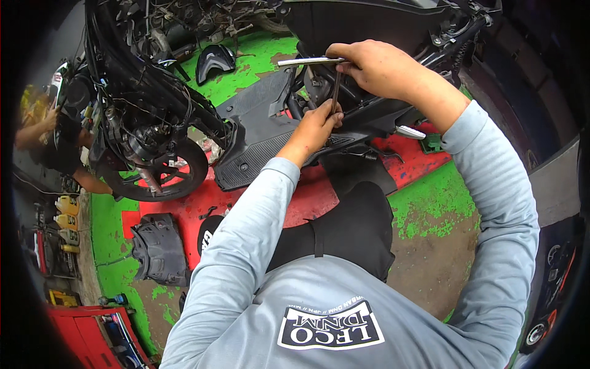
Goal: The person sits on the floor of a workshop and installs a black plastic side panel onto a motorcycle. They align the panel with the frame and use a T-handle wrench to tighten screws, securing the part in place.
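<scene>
At twelve o'clock, my right hand [375,67] grips the T-handle wrench [313,61]; my left hand [316,126] clasps its shaft on the scooter [258,129].

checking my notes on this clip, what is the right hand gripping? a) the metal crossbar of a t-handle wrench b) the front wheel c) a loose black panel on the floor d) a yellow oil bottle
a: the right hand is closed on the silver crossbar of the T-handle wrench, while the left hand holds its shaft lower down, against the scooter's black bodywork.
</scene>
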{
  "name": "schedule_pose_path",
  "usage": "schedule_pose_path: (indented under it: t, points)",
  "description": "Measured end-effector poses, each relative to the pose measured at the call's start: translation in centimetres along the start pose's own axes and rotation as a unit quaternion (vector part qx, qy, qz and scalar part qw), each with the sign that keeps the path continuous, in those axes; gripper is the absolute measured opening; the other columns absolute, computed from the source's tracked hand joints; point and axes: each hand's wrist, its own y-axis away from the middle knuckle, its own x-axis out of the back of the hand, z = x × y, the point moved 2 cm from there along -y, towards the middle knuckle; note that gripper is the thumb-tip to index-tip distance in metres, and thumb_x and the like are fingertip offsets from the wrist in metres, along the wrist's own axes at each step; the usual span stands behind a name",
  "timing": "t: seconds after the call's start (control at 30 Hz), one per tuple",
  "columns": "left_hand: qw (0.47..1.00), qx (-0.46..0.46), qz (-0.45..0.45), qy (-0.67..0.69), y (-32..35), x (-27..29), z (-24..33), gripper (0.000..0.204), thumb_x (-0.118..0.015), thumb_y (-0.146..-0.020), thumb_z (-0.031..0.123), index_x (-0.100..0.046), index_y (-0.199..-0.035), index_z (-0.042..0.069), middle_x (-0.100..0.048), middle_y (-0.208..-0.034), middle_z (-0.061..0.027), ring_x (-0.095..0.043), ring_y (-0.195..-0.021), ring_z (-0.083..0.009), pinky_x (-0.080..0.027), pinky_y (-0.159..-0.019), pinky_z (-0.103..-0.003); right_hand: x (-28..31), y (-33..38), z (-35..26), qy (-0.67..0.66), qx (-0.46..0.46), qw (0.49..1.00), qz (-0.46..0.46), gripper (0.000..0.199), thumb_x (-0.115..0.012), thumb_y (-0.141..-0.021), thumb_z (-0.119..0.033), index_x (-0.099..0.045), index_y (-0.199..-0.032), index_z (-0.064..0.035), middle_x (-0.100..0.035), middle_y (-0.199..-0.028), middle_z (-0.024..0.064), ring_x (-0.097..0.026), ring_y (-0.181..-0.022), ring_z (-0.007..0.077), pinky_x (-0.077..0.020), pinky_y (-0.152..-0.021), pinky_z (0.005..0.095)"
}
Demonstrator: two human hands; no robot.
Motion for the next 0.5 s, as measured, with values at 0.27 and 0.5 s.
schedule_pose_path:
  t: [0.27, 0.5]
  points:
    - [0.999, 0.001, 0.025, -0.025, 0.1, -0.4, 0.3, 0.017, -0.062, -0.102, 0.014, -0.061, -0.114, 0.003, -0.072, -0.092, -0.0078, -0.071, -0.087, -0.017, -0.054, -0.076, -0.033, 0.9, -0.3, 1.1, 0.066, 0.155, 0.985, 0.026, 0.026, -0.064, -0.097, -0.021, -0.07, -0.121, -0.0146, -0.073, -0.103, 0.0136, -0.069, -0.101, 0.0367, -0.0559, -0.087, 0.0472]
    - [1.0, 0.016, 0.009, -0.021, 0.2, 0.1, 0.5, 0.017, -0.063, -0.102, 0.014, -0.062, -0.114, 0.003, -0.072, -0.092, -0.0078, -0.07, -0.088, -0.0175, -0.054, -0.079, -0.033, 2.0, -0.1, -0.1, 0.069, 0.0, 0.995, -0.07, 0.029, -0.063, -0.099, -0.028, -0.071, -0.124, -0.0142, -0.075, -0.101, 0.0154, -0.07, -0.098, 0.0375, -0.0561, -0.086, 0.0491]
